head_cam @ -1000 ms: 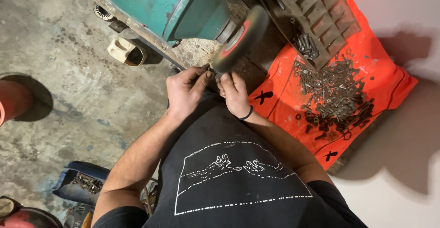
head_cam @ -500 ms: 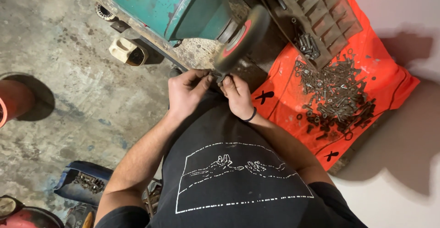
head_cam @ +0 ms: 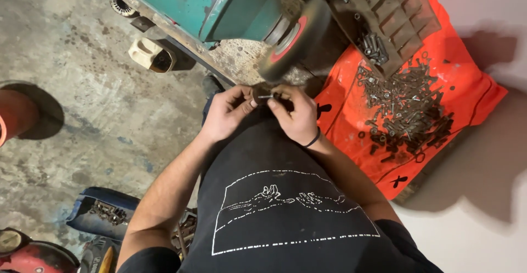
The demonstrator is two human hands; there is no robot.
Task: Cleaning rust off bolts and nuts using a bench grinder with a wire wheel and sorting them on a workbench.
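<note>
Both hands meet in the middle and pinch one small grey metal bolt [head_cam: 267, 96]. The left hand [head_cam: 228, 112] has its grip closed on one end with finger and thumb. The right hand [head_cam: 293, 113] has its grip closed on the other end. The bolt lies flat between them, just below the round wheel with the red middle [head_cam: 293, 38] on the green machine [head_cam: 219, 4].

To do this well, I think the fingers should hold the bolt tight and stay back from the wheel's edge, so only the metal comes near it. Slow, small turns would be safest.

To the right, a bright orange cloth [head_cam: 472, 94] lies on the floor with a big pile of dark bolts and nuts [head_cam: 406, 105] on it. A dark ribbed metal part [head_cam: 390, 15] sits at the far edge of the cloth. Near and to the left, a blue box [head_cam: 90, 207] holds more small rusty bits. The grey concrete floor [head_cam: 82, 97] is stained.
</note>
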